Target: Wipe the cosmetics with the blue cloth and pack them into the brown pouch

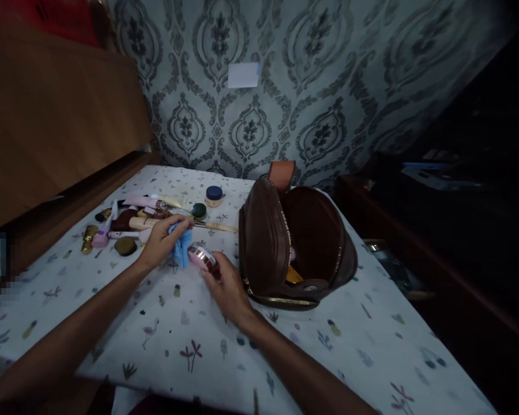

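Observation:
My left hand (162, 239) is closed on a crumpled blue cloth (182, 246), held over the table. Beside it, my right hand (229, 285) grips a round pink jar with a shiny metallic band (202, 256), tilted toward the cloth. The cloth is right next to the jar's pink face; whether they touch I cannot tell. To the right of my right hand stands a brown bag (263, 236), unzipped and gaping, with something yellow (293, 275) inside. Behind my left hand lies a cluster of cosmetics, among them a pink tube (140, 201) and a brush (216, 227).
A jar with a dark blue lid (214, 195) and a dark green round item (199, 210) sit farther back. A printed cloth (190, 323) covers the table. Wooden furniture (60, 109) borders the left, a patterned wall (251, 127) the back.

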### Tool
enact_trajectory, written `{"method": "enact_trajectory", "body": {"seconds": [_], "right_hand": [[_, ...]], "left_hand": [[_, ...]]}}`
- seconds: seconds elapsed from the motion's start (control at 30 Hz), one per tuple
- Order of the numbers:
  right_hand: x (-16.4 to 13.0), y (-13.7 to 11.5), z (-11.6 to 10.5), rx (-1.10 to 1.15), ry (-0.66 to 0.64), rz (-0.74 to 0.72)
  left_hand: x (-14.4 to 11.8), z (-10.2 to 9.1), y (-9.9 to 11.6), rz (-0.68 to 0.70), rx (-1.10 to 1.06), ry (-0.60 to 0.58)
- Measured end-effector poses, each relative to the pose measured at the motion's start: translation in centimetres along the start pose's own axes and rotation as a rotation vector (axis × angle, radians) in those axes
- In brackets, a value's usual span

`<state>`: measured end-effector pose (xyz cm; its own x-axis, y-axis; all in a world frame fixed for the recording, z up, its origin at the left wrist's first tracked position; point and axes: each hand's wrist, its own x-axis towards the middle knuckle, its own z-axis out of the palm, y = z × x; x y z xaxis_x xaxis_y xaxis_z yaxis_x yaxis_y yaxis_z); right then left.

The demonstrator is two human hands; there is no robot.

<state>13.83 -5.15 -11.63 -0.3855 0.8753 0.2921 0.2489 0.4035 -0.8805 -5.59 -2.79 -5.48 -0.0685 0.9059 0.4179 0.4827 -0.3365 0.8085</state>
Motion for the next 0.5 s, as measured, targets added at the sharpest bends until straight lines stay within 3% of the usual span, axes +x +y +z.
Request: {"method": "enact_trajectory", "body": {"seconds": [0.1,0.2,0.27,0.37,0.5], "right_hand": [[0.0,0.0,0.1,0.011,-0.007,-0.003],[0.1,0.3,0.3,0.020,0.017,-0.004],[0.1,0.6,0.4,0.017,0.032,-0.010],[0.2,0.8,0.5,0.006,0.028,-0.019],[0.3,0.4,0.3,0.011,0.013,-0.019]], "left_hand": [[-0.7,0.5,1.4,0.195,0.118,0.046],[-1.6,1.7,2.0,0.425,0.256,-0.156],[-2.0,2.4,1.7,0.505,0.366,-0.263],[-2.3,2.8,1.1,0.492,0.423,-0.276],[-2.0,2.2,0.9,0.311,0.258,-0.272]]}}
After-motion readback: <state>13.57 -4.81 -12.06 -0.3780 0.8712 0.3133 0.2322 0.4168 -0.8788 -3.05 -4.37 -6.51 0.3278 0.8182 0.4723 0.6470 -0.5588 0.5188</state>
